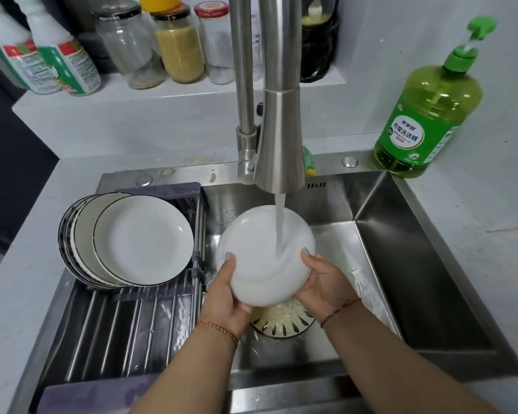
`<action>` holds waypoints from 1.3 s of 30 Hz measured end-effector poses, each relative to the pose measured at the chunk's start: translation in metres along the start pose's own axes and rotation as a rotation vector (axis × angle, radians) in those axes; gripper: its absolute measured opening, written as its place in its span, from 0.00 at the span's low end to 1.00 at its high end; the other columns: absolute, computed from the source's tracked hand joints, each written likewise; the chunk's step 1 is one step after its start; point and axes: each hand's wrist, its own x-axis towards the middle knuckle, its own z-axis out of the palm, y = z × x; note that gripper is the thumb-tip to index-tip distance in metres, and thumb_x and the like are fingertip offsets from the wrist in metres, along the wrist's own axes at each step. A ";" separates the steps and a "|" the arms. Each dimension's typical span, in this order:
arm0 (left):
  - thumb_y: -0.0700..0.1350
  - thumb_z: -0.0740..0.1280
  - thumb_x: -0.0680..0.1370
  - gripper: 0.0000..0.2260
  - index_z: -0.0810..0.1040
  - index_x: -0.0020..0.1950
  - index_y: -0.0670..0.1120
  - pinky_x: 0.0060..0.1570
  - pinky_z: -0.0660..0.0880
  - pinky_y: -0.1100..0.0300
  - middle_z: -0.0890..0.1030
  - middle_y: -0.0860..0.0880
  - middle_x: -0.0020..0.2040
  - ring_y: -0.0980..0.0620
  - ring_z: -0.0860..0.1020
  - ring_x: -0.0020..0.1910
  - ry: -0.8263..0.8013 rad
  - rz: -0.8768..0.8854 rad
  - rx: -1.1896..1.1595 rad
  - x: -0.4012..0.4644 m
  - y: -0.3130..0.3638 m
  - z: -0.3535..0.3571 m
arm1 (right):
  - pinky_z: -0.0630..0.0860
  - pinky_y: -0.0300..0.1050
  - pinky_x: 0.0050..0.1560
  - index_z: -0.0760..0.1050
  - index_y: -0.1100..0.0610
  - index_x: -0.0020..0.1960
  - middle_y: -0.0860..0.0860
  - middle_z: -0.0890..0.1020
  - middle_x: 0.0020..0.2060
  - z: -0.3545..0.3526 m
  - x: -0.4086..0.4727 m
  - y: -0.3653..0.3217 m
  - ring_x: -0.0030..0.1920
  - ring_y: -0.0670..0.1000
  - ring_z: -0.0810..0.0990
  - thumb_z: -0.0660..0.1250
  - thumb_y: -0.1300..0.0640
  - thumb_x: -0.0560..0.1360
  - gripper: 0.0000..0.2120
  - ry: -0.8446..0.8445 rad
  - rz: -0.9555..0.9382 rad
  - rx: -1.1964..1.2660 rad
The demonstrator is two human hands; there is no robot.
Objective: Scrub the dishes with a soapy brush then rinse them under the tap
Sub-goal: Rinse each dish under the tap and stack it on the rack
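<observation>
White and glossy, a round ceramic plate (265, 255) is held tilted over the stainless-steel sink (416, 264), directly under the stream of water (279, 225) running from the tall brushed-steel tap (277, 138). The left hand (226, 294) grips its left edge and the right hand (325, 282) grips its right edge, thumbs curled over the rim. To the left, a stack of white black-rimmed plates (141, 243) leans on a grey drying rack (126, 324); a green dish-soap pump bottle (428, 115) stands at the sink's back right corner.

Glass jars (180, 46) and two labelled white bottles (57, 52) are lined up on the shelf (132, 97); food scraps are caught in the drain strainer (281, 322).
</observation>
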 end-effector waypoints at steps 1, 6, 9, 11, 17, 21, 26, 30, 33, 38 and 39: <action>0.52 0.64 0.78 0.17 0.76 0.63 0.46 0.48 0.78 0.37 0.82 0.42 0.58 0.37 0.78 0.57 -0.012 0.021 -0.004 -0.002 0.001 0.000 | 0.78 0.60 0.54 0.71 0.61 0.65 0.60 0.80 0.58 0.000 0.000 0.002 0.58 0.60 0.79 0.63 0.61 0.71 0.23 0.018 0.014 0.030; 0.46 0.63 0.78 0.15 0.76 0.62 0.43 0.55 0.74 0.38 0.82 0.40 0.58 0.37 0.77 0.59 -0.134 0.048 -0.061 -0.011 0.007 0.005 | 0.80 0.59 0.50 0.73 0.59 0.64 0.59 0.80 0.58 0.001 -0.003 0.011 0.60 0.60 0.77 0.63 0.56 0.69 0.24 0.084 0.042 0.107; 0.43 0.68 0.72 0.21 0.74 0.65 0.40 0.57 0.73 0.34 0.80 0.38 0.59 0.36 0.77 0.60 -0.110 0.079 -0.013 -0.013 0.009 0.014 | 0.78 0.60 0.50 0.73 0.58 0.66 0.60 0.80 0.58 0.002 0.000 0.018 0.59 0.61 0.77 0.62 0.54 0.74 0.21 0.122 0.022 0.155; 0.39 0.70 0.71 0.21 0.75 0.64 0.38 0.57 0.72 0.32 0.81 0.38 0.58 0.37 0.78 0.59 -0.034 0.159 0.030 -0.015 0.007 0.022 | 0.79 0.60 0.48 0.73 0.58 0.65 0.60 0.81 0.57 0.005 0.003 0.024 0.58 0.62 0.78 0.59 0.50 0.77 0.20 0.121 0.028 0.192; 0.34 0.71 0.73 0.17 0.77 0.60 0.35 0.51 0.79 0.41 0.82 0.38 0.54 0.40 0.81 0.53 0.149 0.361 0.133 -0.022 0.003 0.041 | 0.80 0.61 0.48 0.73 0.60 0.65 0.62 0.80 0.58 0.016 0.007 0.035 0.56 0.62 0.80 0.63 0.48 0.73 0.24 0.103 0.003 0.255; 0.40 0.72 0.74 0.18 0.76 0.62 0.39 0.44 0.81 0.47 0.83 0.40 0.54 0.42 0.82 0.52 0.199 0.402 0.165 -0.016 0.005 0.030 | 0.72 0.65 0.60 0.71 0.60 0.67 0.62 0.78 0.60 0.011 0.008 0.029 0.61 0.64 0.76 0.64 0.49 0.73 0.26 0.123 -0.026 0.203; 0.49 0.73 0.73 0.18 0.76 0.58 0.40 0.39 0.81 0.49 0.82 0.41 0.51 0.40 0.82 0.49 0.290 0.282 0.333 -0.008 -0.003 0.010 | 0.75 0.64 0.56 0.74 0.59 0.63 0.60 0.81 0.57 0.005 0.004 0.014 0.57 0.62 0.79 0.69 0.51 0.72 0.23 0.249 -0.034 -0.021; 0.63 0.75 0.63 0.36 0.74 0.61 0.40 0.54 0.78 0.45 0.81 0.42 0.55 0.42 0.80 0.52 0.338 0.149 0.590 0.007 -0.011 -0.011 | 0.78 0.63 0.52 0.79 0.61 0.54 0.59 0.84 0.49 0.006 -0.002 0.005 0.52 0.61 0.82 0.72 0.60 0.70 0.13 0.362 -0.183 -0.366; 0.50 0.64 0.78 0.10 0.77 0.49 0.43 0.55 0.73 0.52 0.79 0.45 0.49 0.47 0.75 0.47 0.351 0.142 0.747 -0.001 -0.003 -0.002 | 0.81 0.56 0.47 0.80 0.57 0.44 0.56 0.84 0.44 0.009 -0.011 0.007 0.49 0.59 0.82 0.74 0.62 0.69 0.05 0.368 -0.288 -0.702; 0.51 0.60 0.81 0.10 0.75 0.46 0.47 0.36 0.74 0.56 0.76 0.47 0.42 0.50 0.75 0.36 0.163 0.142 0.589 -0.012 0.011 0.019 | 0.68 0.28 0.27 0.79 0.60 0.52 0.47 0.78 0.36 0.009 -0.020 0.025 0.35 0.45 0.76 0.73 0.55 0.70 0.13 0.245 -0.457 -1.472; 0.55 0.60 0.80 0.13 0.76 0.51 0.46 0.33 0.73 0.59 0.77 0.46 0.41 0.49 0.76 0.36 0.120 0.117 0.512 -0.013 0.013 0.023 | 0.66 0.28 0.27 0.79 0.58 0.51 0.47 0.77 0.35 0.009 -0.021 0.030 0.34 0.46 0.75 0.72 0.52 0.71 0.13 0.199 -0.532 -1.627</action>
